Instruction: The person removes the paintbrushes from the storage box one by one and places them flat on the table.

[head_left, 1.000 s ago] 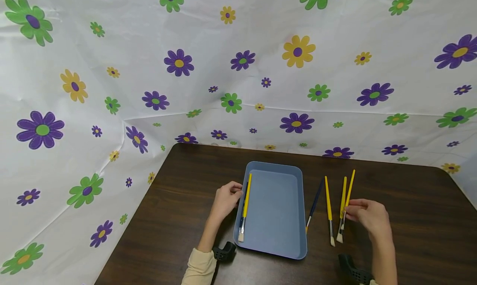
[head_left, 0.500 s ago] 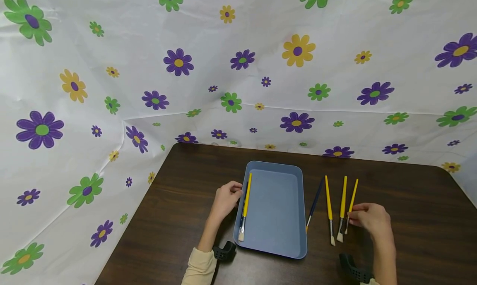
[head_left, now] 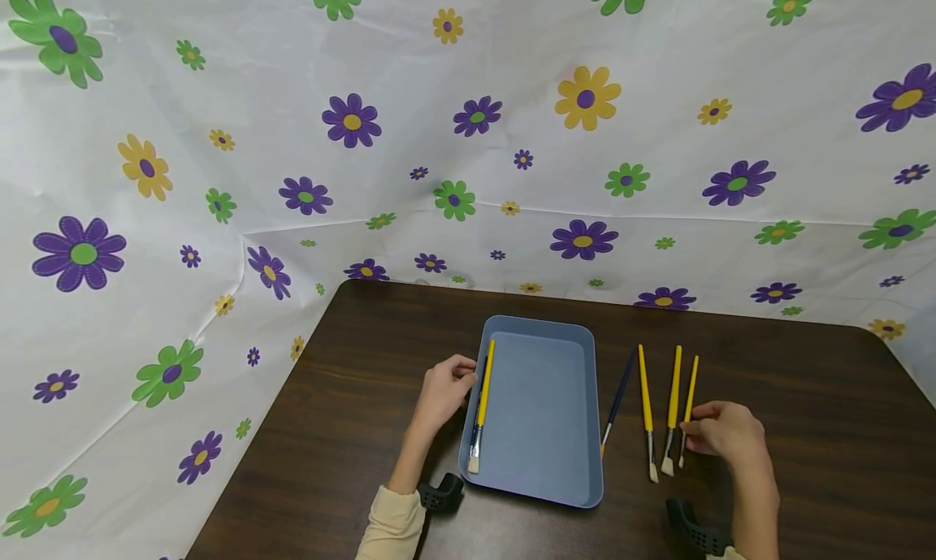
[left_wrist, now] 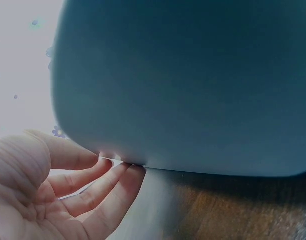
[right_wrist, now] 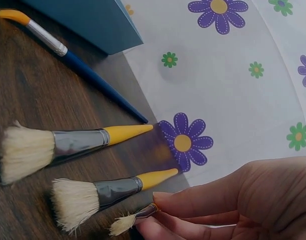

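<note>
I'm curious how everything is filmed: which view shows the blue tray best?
The head view: it shows nearly all of the blue tray, inside and rim. The left wrist view gives a cropped close-up; the right wrist view, just a corner.

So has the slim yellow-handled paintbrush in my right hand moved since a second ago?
Yes, toward you: the slim yellow-handled paintbrush is now farther from the far edge of the dark brown wood-grain table.

Right hand (right_wrist: 243,197) pinches a small brush (right_wrist: 145,211) just behind its metal ferrule — pale bristles exposed. Alongside on the dark wood table (right_wrist: 22,95): nearer wide brush (right_wrist: 117,192) and farther wide brush (right_wrist: 80,145), both yellow-handled, lying apart. Beyond them, a blue-handled brush (right_wrist: 75,62), orange-tipped, near a blue tray (right_wrist: 92,22) — flowered sheet (right_wrist: 233,85) behind.
</note>
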